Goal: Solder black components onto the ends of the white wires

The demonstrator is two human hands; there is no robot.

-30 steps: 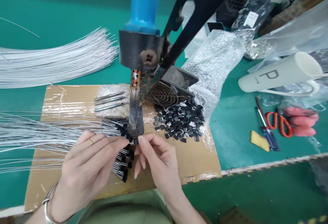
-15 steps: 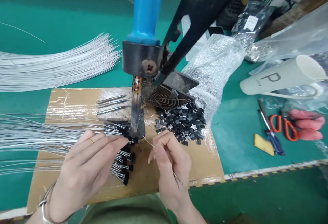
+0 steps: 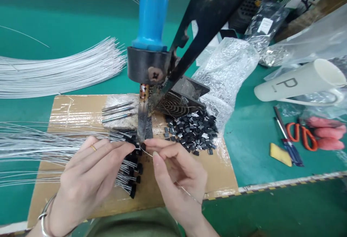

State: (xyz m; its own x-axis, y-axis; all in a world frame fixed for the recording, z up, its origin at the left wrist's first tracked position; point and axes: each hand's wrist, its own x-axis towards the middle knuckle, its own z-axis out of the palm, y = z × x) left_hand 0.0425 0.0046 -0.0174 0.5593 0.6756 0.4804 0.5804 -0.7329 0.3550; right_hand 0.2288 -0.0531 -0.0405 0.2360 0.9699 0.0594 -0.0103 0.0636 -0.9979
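My left hand [image 3: 92, 173], a ring on one finger, is closed with its fingertips pinching a thin white cable by its black-tipped end, just below the soldering iron tip [image 3: 142, 128]. My right hand [image 3: 181, 179] is closed on a thin strand of solder wire [image 3: 146, 153]. The strand runs from beside the iron tip through the palm and out near the wrist. Its index fingertip is close to the cable end, which the fingers partly hide. Under and beside my left hand lie several white cables with black connectors [image 3: 132, 190].
The blue-handled iron [image 3: 152, 16] hangs in a black bracket [image 3: 200, 45] over the cardboard [image 3: 217, 172]. A pile of small black parts [image 3: 193, 130] lies right of it. A bundle of white cables [image 3: 62, 72] is at left. A mug [image 3: 298, 81], orange-handled scissors [image 3: 309, 138] and yellow sponge [image 3: 280, 154] are at right.
My right hand has moved slightly up and left toward the iron tip, its index finger now stretched out farther. The solder wire has come along. My left hand stays almost in place.
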